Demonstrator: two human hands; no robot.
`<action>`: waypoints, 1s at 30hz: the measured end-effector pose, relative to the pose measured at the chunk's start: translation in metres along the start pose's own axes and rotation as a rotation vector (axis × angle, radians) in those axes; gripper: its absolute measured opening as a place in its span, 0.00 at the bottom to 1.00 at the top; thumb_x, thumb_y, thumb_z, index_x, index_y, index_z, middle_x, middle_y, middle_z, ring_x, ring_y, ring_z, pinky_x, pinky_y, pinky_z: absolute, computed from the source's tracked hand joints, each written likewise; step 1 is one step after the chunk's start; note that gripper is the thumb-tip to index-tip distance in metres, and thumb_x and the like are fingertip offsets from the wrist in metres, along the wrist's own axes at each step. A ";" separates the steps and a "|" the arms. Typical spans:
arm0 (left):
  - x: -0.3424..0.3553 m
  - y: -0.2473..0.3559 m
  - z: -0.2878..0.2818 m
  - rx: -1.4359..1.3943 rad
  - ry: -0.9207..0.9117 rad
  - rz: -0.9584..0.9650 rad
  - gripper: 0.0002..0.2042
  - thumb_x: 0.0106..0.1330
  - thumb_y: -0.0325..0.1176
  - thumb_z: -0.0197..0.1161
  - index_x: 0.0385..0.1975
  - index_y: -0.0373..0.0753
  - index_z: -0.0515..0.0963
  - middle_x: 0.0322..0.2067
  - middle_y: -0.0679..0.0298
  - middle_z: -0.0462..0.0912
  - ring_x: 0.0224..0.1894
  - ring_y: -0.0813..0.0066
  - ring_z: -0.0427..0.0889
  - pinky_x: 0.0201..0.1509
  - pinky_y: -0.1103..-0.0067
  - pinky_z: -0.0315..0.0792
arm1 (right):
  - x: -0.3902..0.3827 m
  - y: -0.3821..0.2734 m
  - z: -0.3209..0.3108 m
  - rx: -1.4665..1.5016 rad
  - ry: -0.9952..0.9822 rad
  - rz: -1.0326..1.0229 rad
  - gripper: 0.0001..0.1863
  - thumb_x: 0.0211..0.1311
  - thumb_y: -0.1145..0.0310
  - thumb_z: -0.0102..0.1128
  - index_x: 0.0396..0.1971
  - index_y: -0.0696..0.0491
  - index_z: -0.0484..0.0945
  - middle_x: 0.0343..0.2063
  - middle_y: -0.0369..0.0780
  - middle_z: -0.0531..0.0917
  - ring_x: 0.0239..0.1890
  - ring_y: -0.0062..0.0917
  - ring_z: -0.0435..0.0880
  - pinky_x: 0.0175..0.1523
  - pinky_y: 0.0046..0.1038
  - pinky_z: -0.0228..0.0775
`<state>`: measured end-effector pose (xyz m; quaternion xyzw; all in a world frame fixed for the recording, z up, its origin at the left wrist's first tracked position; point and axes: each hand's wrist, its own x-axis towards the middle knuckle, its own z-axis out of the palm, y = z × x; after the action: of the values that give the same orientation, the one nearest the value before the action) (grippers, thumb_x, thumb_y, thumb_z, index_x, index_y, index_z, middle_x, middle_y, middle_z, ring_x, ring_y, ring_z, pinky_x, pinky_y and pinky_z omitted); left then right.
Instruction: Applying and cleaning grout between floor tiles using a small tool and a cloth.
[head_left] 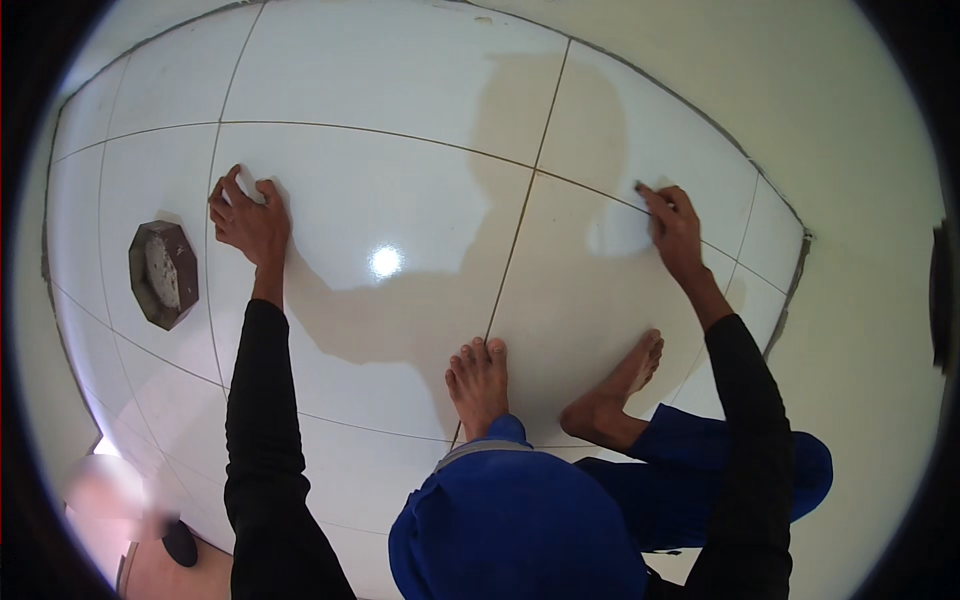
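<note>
White glossy tiles with dark joint lines spread out beneath my hands. My left hand rests on a tile next to a joint line, thumb and forefinger apart and the other fingers bent; nothing shows in it. To its left stands an octagonal dark brown bowl with whitish-grey paste in it. At the right, my right hand is closed at a joint line, fingers bent toward the tile. A small dark bit juts out at its fingertips, too small to name.
My bare feet are on the tiles, close to my blue-clad knee. Pale walls border the floor at the back and right. A dark object is on the right wall. A dark oval thing lies at the lower left, beside a blurred patch.
</note>
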<state>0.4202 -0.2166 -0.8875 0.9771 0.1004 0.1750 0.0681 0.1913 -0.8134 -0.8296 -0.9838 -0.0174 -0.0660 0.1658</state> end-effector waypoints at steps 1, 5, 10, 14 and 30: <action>-0.001 0.002 -0.001 0.008 0.009 0.004 0.24 0.73 0.46 0.60 0.68 0.54 0.75 0.67 0.60 0.73 0.74 0.53 0.67 0.72 0.45 0.62 | 0.011 -0.019 0.015 0.082 0.012 -0.016 0.24 0.62 0.86 0.65 0.57 0.51 0.88 0.40 0.42 0.82 0.40 0.38 0.85 0.45 0.35 0.82; -0.002 0.004 -0.009 -0.131 0.024 0.036 0.22 0.69 0.40 0.66 0.63 0.49 0.81 0.61 0.58 0.80 0.67 0.52 0.75 0.69 0.53 0.70 | 0.054 -0.148 0.061 0.675 0.118 0.226 0.14 0.70 0.82 0.65 0.51 0.53 0.86 0.36 0.40 0.85 0.36 0.30 0.86 0.44 0.27 0.81; -0.088 0.093 -0.056 -0.986 -0.700 -0.075 0.19 0.79 0.39 0.65 0.64 0.36 0.83 0.53 0.57 0.90 0.50 0.70 0.84 0.60 0.72 0.75 | 0.049 -0.243 0.078 1.481 0.025 0.624 0.04 0.74 0.76 0.69 0.43 0.56 0.83 0.33 0.31 0.84 0.34 0.13 0.81 0.40 0.19 0.74; -0.178 0.180 -0.113 -1.480 -1.085 -0.290 0.21 0.84 0.41 0.61 0.67 0.32 0.81 0.51 0.62 0.88 0.49 0.77 0.82 0.59 0.77 0.76 | 0.030 -0.258 0.052 1.590 -0.080 0.845 0.08 0.77 0.69 0.68 0.46 0.59 0.85 0.32 0.32 0.83 0.35 0.12 0.78 0.39 0.20 0.70; -0.166 0.212 -0.108 -1.462 -1.188 -0.270 0.10 0.73 0.29 0.74 0.48 0.31 0.87 0.38 0.65 0.90 0.38 0.81 0.86 0.43 0.79 0.80 | 0.006 -0.218 0.030 1.300 -0.064 0.826 0.09 0.70 0.69 0.76 0.40 0.59 0.89 0.33 0.37 0.91 0.35 0.17 0.88 0.41 0.24 0.79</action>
<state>0.2656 -0.4483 -0.8057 0.6019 0.0272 -0.3403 0.7219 0.1886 -0.5973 -0.7864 -0.6166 0.3113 0.0532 0.7212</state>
